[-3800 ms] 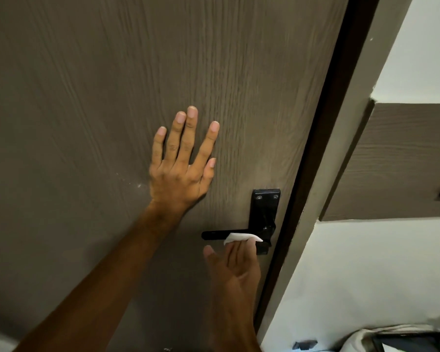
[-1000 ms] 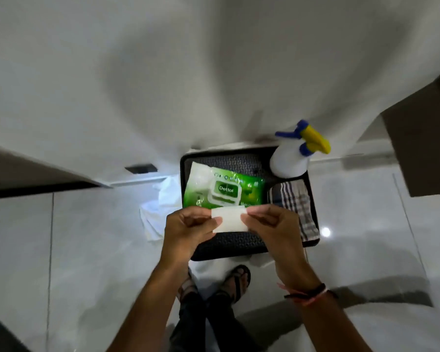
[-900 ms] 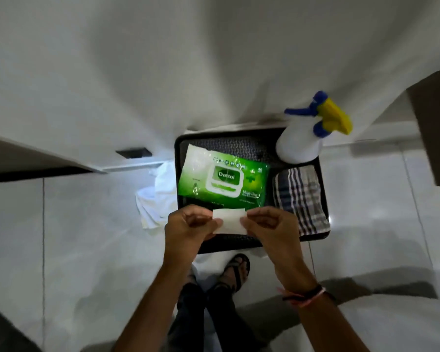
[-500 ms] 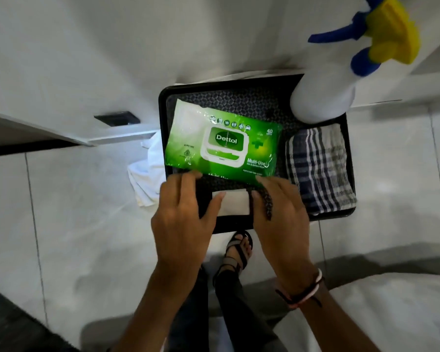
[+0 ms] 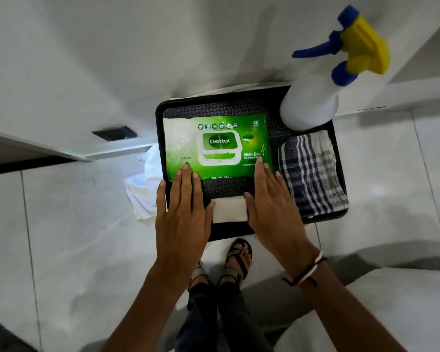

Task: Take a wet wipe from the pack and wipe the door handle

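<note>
A folded white wet wipe (image 5: 229,209) lies flat at the near edge of a black tray (image 5: 239,231) on the floor. Behind it in the tray lies the green wet wipe pack (image 5: 215,143), lid closed. My left hand (image 5: 182,212) hovers flat, fingers apart, just left of the wipe, with its fingertips over the pack's near left corner. My right hand (image 5: 272,204) is flat to the right of the wipe, its thumb at the wipe's edge and its fingertips at the pack's near right corner. Neither hand grips anything. The door handle is out of view.
A white spray bottle (image 5: 313,102) with a blue and yellow trigger stands at the tray's far right corner, above a folded checked cloth (image 5: 311,171). A crumpled white cloth (image 5: 145,189) lies left of the tray. My sandalled feet (image 5: 235,257) stand on pale floor tiles.
I turned from the door down to the tray. Both hands lowered the folded wipe onto the tray's near edge, let it go and spread flat beside it.
</note>
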A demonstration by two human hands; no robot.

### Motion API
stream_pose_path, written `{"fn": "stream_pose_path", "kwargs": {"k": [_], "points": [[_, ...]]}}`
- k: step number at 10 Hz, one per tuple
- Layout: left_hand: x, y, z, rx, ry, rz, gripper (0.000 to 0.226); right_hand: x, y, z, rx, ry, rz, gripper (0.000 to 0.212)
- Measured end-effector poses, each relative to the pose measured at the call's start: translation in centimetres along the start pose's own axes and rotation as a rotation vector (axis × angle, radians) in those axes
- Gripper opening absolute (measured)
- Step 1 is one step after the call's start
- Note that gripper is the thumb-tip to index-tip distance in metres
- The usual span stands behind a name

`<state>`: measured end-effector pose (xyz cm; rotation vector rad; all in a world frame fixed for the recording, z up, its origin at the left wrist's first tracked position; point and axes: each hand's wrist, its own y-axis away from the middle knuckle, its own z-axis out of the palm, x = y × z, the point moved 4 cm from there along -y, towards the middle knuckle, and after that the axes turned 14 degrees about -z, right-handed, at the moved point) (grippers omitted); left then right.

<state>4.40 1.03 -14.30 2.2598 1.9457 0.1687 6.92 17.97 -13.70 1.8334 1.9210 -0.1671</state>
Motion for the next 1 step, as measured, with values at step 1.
{"fn": "stream_pose_path", "kwargs": {"k": [1], "points": [[0.15, 0.10, -0.59, 0.015, 0.063, -0.008, 0.060, 0.40, -0.24, -0.58, -0.038, 0.035, -0.005, 0.068]]}}
